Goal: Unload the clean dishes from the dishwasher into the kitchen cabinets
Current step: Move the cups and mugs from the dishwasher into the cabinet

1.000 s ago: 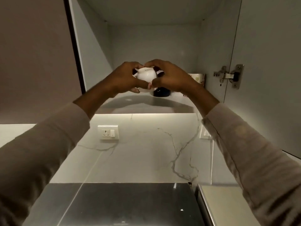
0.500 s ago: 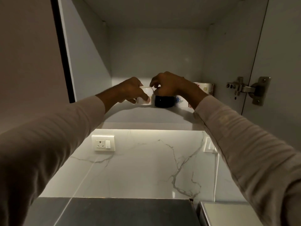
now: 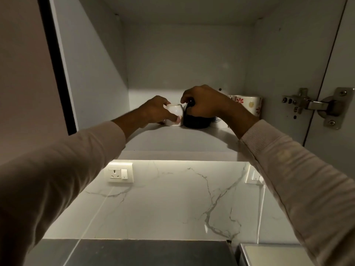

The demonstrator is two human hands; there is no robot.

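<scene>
While left hand (image 3: 156,110) pinches glossy white cup (image 3: 174,113), right hand (image 3: 204,104) clasps black cup (image 3: 196,122).

Small cup (image 3: 173,114) left of, touching, dark cup (image 3: 196,121) on shelf (image 3: 178,139).

1 head-worn wide view, angled up into the near cabinet (image 3: 182,54)

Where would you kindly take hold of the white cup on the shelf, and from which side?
Grip the white cup around its rounded body from the left front, as the left hand does. The black cup under the right hand stands close on its right, and no handle shows.
</scene>
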